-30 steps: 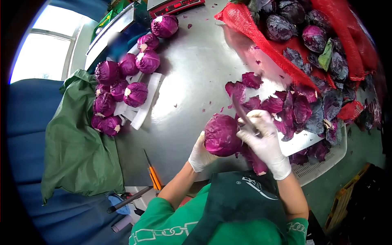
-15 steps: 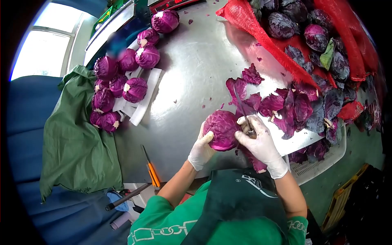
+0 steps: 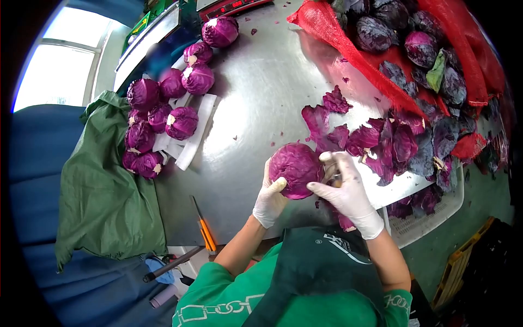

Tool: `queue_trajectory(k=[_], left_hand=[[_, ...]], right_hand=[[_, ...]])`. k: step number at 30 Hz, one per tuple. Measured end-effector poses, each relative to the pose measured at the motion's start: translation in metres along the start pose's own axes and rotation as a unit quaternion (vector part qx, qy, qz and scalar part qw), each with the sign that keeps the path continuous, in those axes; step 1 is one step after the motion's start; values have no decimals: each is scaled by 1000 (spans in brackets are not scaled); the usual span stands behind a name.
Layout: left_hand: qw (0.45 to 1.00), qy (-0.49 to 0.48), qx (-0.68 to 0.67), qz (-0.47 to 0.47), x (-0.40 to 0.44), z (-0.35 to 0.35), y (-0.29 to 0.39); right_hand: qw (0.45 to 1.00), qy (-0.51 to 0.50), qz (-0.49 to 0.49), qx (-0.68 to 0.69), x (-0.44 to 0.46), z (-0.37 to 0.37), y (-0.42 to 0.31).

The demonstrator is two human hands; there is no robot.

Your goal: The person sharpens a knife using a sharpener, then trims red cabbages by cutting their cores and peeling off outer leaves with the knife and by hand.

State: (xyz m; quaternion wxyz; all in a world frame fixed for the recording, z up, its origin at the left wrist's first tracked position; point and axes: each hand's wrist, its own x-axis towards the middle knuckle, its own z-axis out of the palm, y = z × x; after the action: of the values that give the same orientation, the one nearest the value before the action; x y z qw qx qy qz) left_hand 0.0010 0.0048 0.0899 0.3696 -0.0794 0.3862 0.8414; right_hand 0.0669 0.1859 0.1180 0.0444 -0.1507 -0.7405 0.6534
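Observation:
My left hand (image 3: 271, 194), in a white glove, is closed around the left side of a red cabbage (image 3: 296, 170), thumb on its front. On the cabbage's right side, my gloved right hand (image 3: 347, 192) reaches its thumb and fingertips to the leaves. Curled in that hand is the knife (image 3: 336, 177); only a bit near its handle shows, and the blade cannot be made out. A loose purple leaf (image 3: 346, 222) shows below the right hand, partly hidden by it. Torn cabbage leaves (image 3: 381, 143) lie on the table just beyond.
Several trimmed cabbages (image 3: 181, 122) sit at the left, some on white foam strips (image 3: 194, 133). An orange-handled cutter (image 3: 207, 234) lies at the near edge. A red mesh bag (image 3: 348, 54) holds untrimmed cabbages. A white crate (image 3: 430, 222) with leaves stands right, and a red scale (image 3: 231, 8) at the back.
The knife blade, upright before, has dropped out of sight within my right hand. My right fingers have shifted on the cabbage, which has turned and risen slightly. The view has moved a little.

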Motion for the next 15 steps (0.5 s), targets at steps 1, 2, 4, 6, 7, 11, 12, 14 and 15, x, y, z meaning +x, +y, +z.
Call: queue_trajectory(k=[1,2,4,6,7,11,12,14,15], left_hand=[[1000,-1,1,-3,0,-2,-1],[1000,-9,-4,-9,2,-7,-2],[998,-14,-57,-36,9,-21,-7],[969,-39,-212,-123,0,-31,-4],[907,-65,-363,-206,-3,-34,-2],[781,-123,-531,-304,2,-45,-25],[768,-120,-557,-294,0,-45,-27],[748,-147,-577,-295,2,-49,-30],[727,-160,-596,-302,2,-53,-31]], right_hand=[[995,39,-44,-77,0,6,1],[1000,19,16,-3,0,3,4],[992,43,104,59,4,-8,-1],[984,155,72,57,20,-27,30],[965,212,-26,-153,26,-44,35],[963,169,-19,-210,22,-46,22],[975,167,-62,-132,22,-36,25],[991,109,-49,-67,25,-23,23],[996,68,-52,-33,25,-16,23]])
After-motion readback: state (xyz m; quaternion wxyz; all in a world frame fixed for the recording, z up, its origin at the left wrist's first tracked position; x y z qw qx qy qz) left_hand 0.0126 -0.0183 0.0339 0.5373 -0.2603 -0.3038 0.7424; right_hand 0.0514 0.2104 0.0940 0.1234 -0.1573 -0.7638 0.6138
